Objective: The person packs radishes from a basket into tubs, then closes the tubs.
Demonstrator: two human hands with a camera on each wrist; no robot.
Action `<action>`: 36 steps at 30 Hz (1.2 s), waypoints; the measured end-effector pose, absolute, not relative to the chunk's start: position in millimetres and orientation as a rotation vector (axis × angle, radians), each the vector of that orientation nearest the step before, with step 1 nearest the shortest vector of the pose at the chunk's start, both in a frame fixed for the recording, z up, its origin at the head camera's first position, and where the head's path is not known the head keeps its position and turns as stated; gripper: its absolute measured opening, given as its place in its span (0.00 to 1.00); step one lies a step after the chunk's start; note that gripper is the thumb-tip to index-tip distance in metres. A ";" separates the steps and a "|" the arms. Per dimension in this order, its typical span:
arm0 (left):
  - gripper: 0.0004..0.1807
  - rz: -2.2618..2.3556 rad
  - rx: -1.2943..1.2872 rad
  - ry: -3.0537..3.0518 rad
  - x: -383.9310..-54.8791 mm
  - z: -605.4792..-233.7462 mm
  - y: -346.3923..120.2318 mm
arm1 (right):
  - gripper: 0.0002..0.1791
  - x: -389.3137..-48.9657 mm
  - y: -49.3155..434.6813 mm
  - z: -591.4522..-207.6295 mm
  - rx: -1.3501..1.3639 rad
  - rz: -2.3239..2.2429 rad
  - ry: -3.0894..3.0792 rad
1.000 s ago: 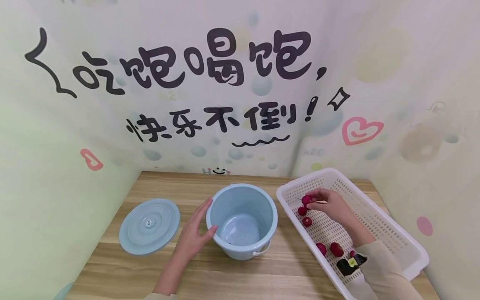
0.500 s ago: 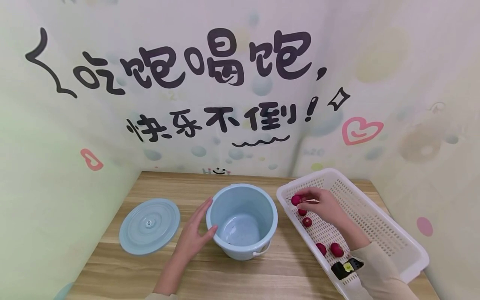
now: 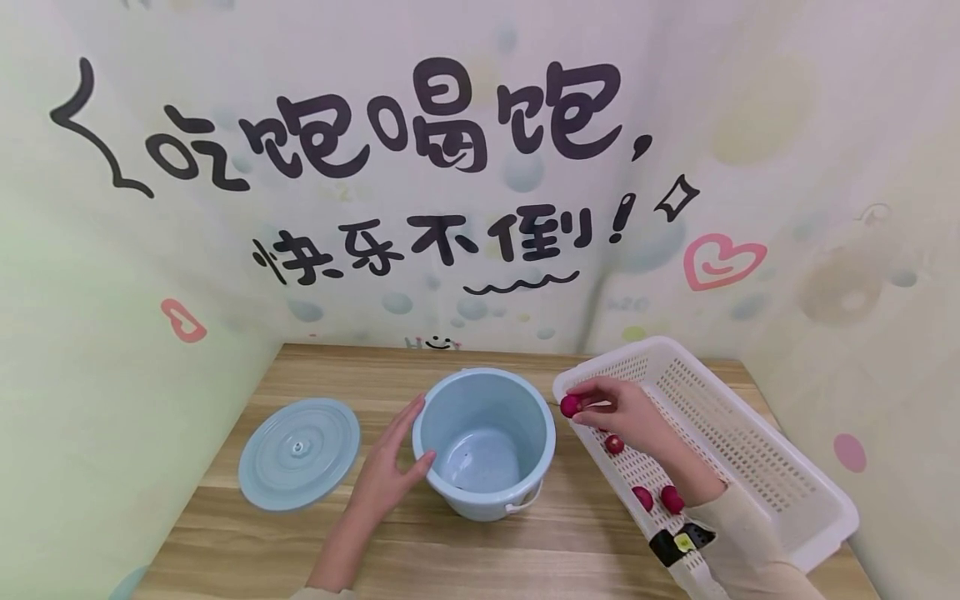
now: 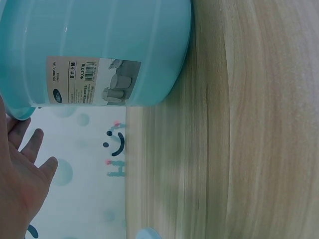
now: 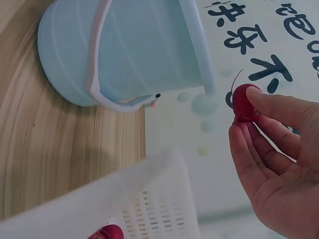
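Observation:
Between thumb and fingertips my right hand (image 3: 618, 417) pinches a red radish (image 3: 571, 406), over the left rim of the white basket (image 3: 750, 437). A thin root hangs off this radish in the right wrist view. My left hand (image 3: 386, 467) rests against the left rim of the light blue bucket (image 3: 487, 504), fingers extended. The bucket stands upright, and its inside holds no radish. Several more radishes lie in the basket, among them one radish (image 3: 614, 444) below my right hand; another is partly hidden by that hand.
A round blue lid (image 3: 300, 475) lies left of the bucket on the wooden table (image 3: 450, 567). The bucket's white handle (image 3: 525, 500) hangs down at its right front. A printed wall (image 3: 450, 300) stands behind the table.
My right hand has moved left with the pinched radish, from inside the basket to above its left rim. The left hand and the bucket have stayed in place.

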State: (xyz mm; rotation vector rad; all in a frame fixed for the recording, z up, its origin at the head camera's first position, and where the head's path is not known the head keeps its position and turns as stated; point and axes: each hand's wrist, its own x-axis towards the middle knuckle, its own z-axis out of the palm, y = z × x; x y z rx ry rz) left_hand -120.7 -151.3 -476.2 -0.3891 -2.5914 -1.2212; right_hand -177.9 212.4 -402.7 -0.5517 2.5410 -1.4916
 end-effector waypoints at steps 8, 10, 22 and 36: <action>0.41 -1.225 -0.384 -2.594 -120.6 -476.5 -151.1 | 0.19 -175.2 201.9 -404.4 -0.574 -1.495 2.504; 0.41 -1.223 -0.387 -2.592 -120.7 -476.5 -150.9 | 0.20 -174.8 199.3 -404.0 -0.567 -1.507 2.485; 0.40 -1.233 -0.406 -2.568 -120.4 -477.1 -150.3 | 0.21 -172.3 188.9 -403.8 -0.600 -1.513 2.432; 0.40 -1.228 -0.407 -2.560 -120.5 -477.1 -150.7 | 0.20 -176.6 198.5 -407.4 -0.629 -1.505 2.477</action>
